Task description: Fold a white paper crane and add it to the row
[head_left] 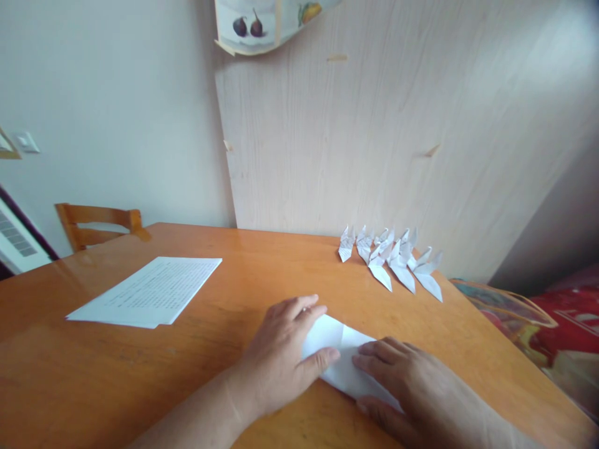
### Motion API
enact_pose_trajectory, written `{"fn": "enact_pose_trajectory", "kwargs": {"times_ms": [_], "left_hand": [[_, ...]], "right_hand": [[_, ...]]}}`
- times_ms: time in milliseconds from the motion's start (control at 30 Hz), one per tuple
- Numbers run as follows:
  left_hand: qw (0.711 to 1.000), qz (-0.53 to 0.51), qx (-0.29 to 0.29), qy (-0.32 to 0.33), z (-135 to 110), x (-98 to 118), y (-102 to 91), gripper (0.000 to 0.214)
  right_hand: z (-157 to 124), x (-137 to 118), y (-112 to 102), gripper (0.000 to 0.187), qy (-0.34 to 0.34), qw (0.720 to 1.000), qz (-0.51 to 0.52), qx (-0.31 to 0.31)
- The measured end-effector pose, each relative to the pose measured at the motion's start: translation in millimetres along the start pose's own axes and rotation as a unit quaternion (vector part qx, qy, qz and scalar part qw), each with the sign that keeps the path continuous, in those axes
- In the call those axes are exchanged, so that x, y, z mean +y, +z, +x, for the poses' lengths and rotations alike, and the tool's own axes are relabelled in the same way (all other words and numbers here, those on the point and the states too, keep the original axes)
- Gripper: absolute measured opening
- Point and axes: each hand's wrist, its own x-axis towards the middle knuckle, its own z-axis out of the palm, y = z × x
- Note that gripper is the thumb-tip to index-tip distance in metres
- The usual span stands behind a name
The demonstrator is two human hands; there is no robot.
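Observation:
A folded sheet of white paper (344,349) lies at an angle on the table in front of me, with a crease showing near its far edge. My left hand (292,352) holds its left end, thumb on top and the fingers along the far left edge. Across the right part of the paper rests my right hand (402,383), fingertips pressed on its surface and the thumb by the near edge. That hand hides the paper's right end.
Several folded paper cranes (393,255) stand at the table's back right. A stack of printed sheets (150,293) lies on the left of the wooden table (262,262). A chair (100,218) is behind the left corner; red bags (566,324) sit beyond the right edge.

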Motion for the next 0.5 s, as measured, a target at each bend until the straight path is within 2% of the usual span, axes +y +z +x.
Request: {"fn": "enact_pose_trajectory", "kwargs": {"times_ms": [67,133,267,367,500], "left_hand": [[0.997,-0.017,0.046,-0.065,1.9,-6.0,-0.1,0.047],[0.990,-0.043,0.068,-0.112,3.7,-11.6,0.2,0.042],[0.975,-0.125,0.101,-0.153,4.2,-16.5,1.1,0.036],[0.965,-0.166,0.101,-0.174,1.6,-15.1,0.2,0.039],[0.959,-0.188,0.078,-0.200,-2.4,-13.3,-1.9,0.050]], "right_hand": [[-1.0,-2.8,-4.2,0.014,0.007,1.000,0.002,0.002],[-1.3,-3.5,-5.8,0.014,0.006,1.000,0.015,0.013],[-0.8,2.0,-1.3,0.017,-0.011,0.998,0.046,0.047],[-2.0,6.8,1.1,0.022,-0.012,0.998,0.041,0.045],[-5.4,9.0,-1.3,0.026,0.004,1.000,0.011,0.012]]}}
